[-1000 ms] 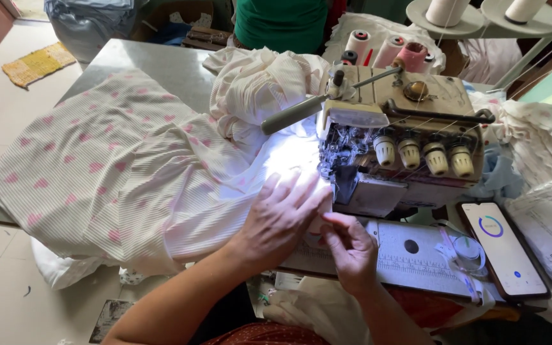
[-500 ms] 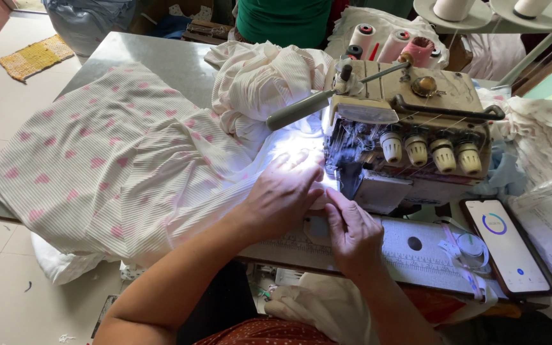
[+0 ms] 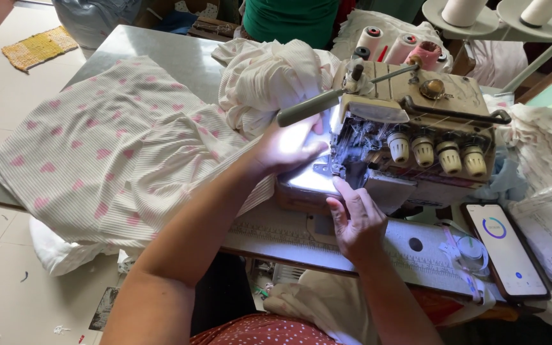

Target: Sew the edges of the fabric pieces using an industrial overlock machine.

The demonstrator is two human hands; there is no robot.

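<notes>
left hand (image 3: 289, 148) laid flat, fingers spread and unclenched, pressing pale fabric (image 3: 301, 137) onto the lit bed of the overlock machine (image 3: 410, 134), centre of the frame, just left of the needle area. right hand (image 3: 352, 220) lower centre, fingers loosely curled, tips touching the front edge of the machine right below the presser foot; whether anything is pinched between them, cannot tell. fabric under the left palm washed out by the machine lamp, so its edge hard to make out there.

from the fingers, rest of the heart-print cloth (image 3: 110, 153) lying away to the left and upper left, long axis running from the needle out toward the left edge of the frame across the grey table (image 3: 154, 51). left hand on the cloth itself, right hand nearer the needle point, just beside it from below.

counted: one machine, four tension knobs (image 3: 436, 153) in a row on its front, three thread cones (image 3: 400, 48) behind it at upper centre, two large white spools (image 3: 499, 9) at upper right, one phone (image 3: 506, 249) with a lit screen lower right, one bundle of white ribbed cloth (image 3: 269, 83) heaped behind the left hand.
</notes>
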